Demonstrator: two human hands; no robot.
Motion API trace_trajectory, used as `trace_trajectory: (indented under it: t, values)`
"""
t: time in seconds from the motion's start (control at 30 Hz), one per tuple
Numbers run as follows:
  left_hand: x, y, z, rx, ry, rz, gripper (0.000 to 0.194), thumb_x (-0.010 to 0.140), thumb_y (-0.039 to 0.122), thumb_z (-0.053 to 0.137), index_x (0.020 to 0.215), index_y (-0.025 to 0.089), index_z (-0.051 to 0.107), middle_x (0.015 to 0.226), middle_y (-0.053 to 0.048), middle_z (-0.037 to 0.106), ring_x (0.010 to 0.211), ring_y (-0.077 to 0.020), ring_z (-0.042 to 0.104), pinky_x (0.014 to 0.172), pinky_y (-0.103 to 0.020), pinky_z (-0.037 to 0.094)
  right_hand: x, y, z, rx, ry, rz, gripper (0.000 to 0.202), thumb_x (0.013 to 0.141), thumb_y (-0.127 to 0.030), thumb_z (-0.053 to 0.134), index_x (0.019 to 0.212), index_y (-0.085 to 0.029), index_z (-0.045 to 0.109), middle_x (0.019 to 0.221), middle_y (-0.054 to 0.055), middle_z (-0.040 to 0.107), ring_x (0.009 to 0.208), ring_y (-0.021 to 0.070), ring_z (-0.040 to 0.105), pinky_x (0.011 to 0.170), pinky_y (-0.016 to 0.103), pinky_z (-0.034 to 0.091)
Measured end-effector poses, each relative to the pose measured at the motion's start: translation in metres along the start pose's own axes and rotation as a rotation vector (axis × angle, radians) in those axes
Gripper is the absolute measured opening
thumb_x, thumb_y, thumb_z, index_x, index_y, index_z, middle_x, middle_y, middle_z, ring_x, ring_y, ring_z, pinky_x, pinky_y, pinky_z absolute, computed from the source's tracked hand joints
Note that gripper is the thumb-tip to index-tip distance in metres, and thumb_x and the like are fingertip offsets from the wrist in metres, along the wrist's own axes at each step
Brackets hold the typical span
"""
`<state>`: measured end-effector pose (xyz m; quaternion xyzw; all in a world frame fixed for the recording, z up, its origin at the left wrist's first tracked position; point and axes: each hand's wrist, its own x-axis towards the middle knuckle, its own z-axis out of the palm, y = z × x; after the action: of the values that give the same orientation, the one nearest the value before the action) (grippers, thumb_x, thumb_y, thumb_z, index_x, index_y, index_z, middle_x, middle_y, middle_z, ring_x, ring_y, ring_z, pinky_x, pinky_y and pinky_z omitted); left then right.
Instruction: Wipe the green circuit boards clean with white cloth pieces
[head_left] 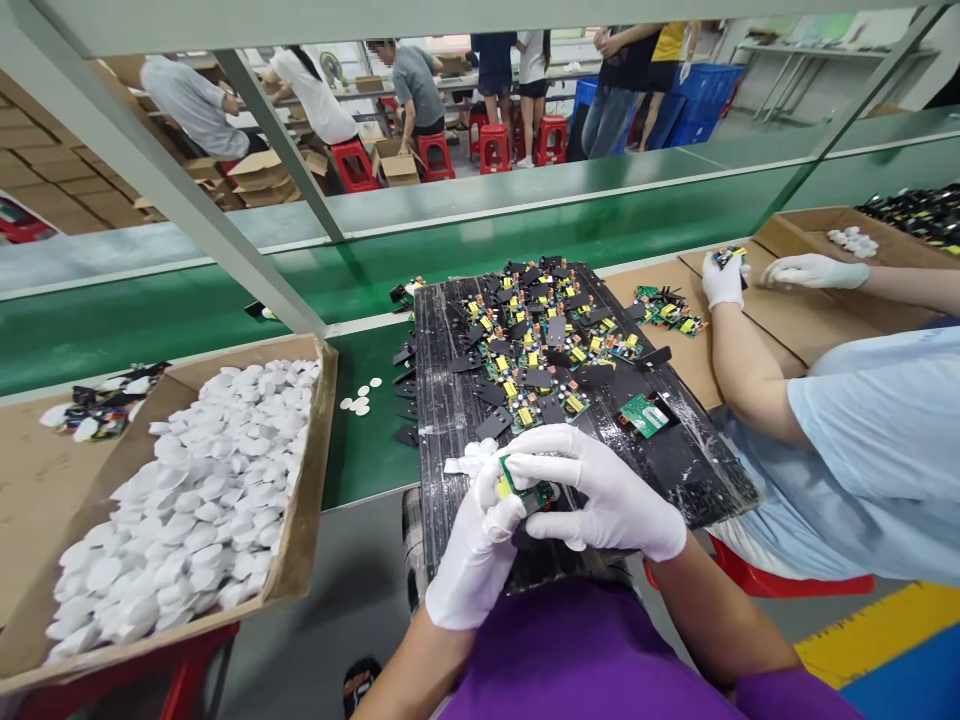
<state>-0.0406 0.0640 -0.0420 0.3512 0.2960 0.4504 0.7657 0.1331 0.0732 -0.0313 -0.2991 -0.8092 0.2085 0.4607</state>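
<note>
Over the panel at six o'clock, gripping a green circuit board between closed left hand and right hand.

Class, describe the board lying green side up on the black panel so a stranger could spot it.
Find the big black panel. On its right side, just past the right hand, lies a green board. Its broad green face is up; the piled boards mostly show yellow and black.

Matt white cloth gloves; a board wrapped in glossy, streaky black plastic; a dull brown cardboard box; a smooth, shiny green tabletop.
</note>
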Motion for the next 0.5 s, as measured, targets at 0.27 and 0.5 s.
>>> trace_trajectory:
  t: [0.27,0.5]
  values:
    - [-0.002,-0.001,0.011,-0.055,0.062,-0.096,0.058,0.073,0.047,0.082,0.125,0.025,0.068,0.121,-0.007,0.069,0.12,-0.027,0.059,0.098,-0.034,0.051,-0.003,0.004,0.02,-0.195,0.367,-0.235,0.036,0.094,-0.028,0.064,0.129,-0.023,0.062,0.098,0.006,0.077,0.103,0.0221,0.07,0.089,0.038,0.058]
    - [0.004,-0.001,0.015,-0.083,0.14,-0.14,0.042,0.076,0.042,0.08,0.114,0.026,0.073,0.113,-0.004,0.072,0.106,-0.019,0.063,0.076,-0.02,0.052,0.0,0.003,0.025,-0.121,0.388,-0.224,0.03,0.092,-0.02,0.065,0.122,-0.022,0.065,0.1,0.007,0.077,0.103,0.0193,0.071,0.092,0.037,0.058]
